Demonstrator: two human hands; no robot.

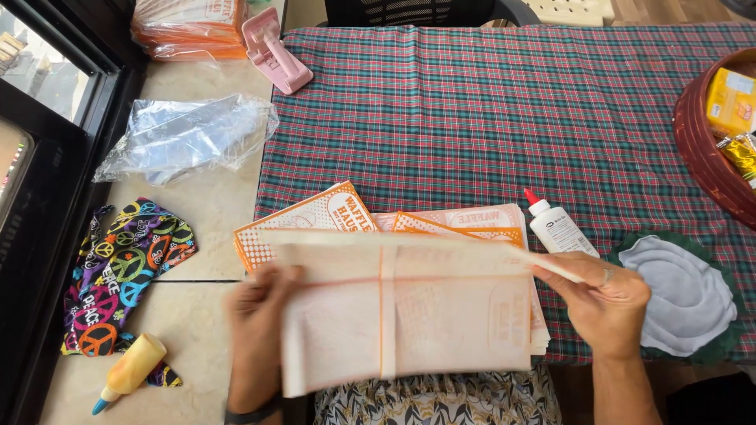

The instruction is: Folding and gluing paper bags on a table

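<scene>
One folded paper sheet [409,315] held between two hands, left hand [256,330] and right hand [606,295] each gripping an edge, above a paper stack [441,222] on the tabletop [504,110]; two glue bottles [559,228] nearby.

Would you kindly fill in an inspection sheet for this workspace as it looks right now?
Surface: plaid tablecloth over the table; bare stone ledge at left.
Job's things: folded paper sheet held up over a stack of orange-printed paper bags.
Clutter: white glue bottle, yellow glue bottle, crumpled clear plastic bag, pink stand, patterned cloth, white doily, red basket with packets, wrapped orange packs.
Hands: left hand grips the sheet's left edge; right hand pinches its right edge.
Cables: nothing seen.
Surroundings: window frame at left, chair behind the table.
</scene>
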